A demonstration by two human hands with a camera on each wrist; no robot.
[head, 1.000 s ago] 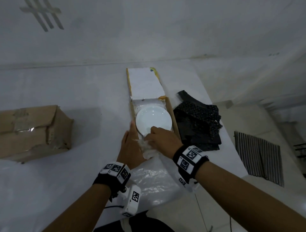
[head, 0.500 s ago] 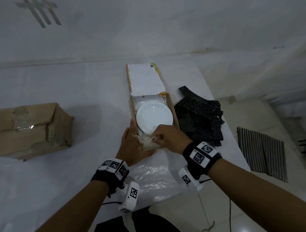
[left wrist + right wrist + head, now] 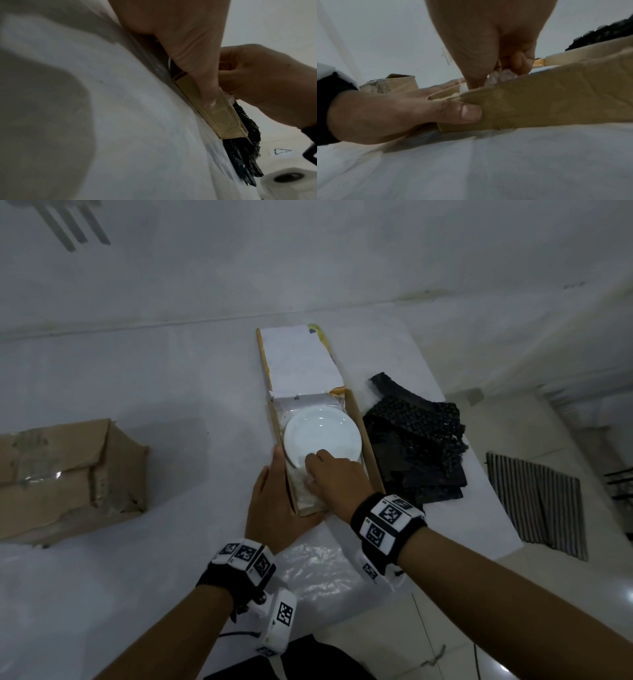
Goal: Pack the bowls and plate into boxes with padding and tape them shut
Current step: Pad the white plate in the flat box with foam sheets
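A white plate lies in a shallow cardboard box whose white lid is folded open away from me. My left hand braces the box's near left corner, fingers straight along the left wall and thumb flat on the front wall. My right hand is inside the box's near end, just over the plate's near rim. Its curled fingers pinch crumpled clear plastic padding, which fills that near end.
A taped brown carton sits at the table's left. Black bubble wrap lies just right of the box. A clear plastic sheet hangs over the near table edge. A striped mat is on the floor at right.
My right hand, which had lifted the crumpled plastic just outside the near wall, has moved forward and down into the box against the plate. My left hand stayed at the corner.
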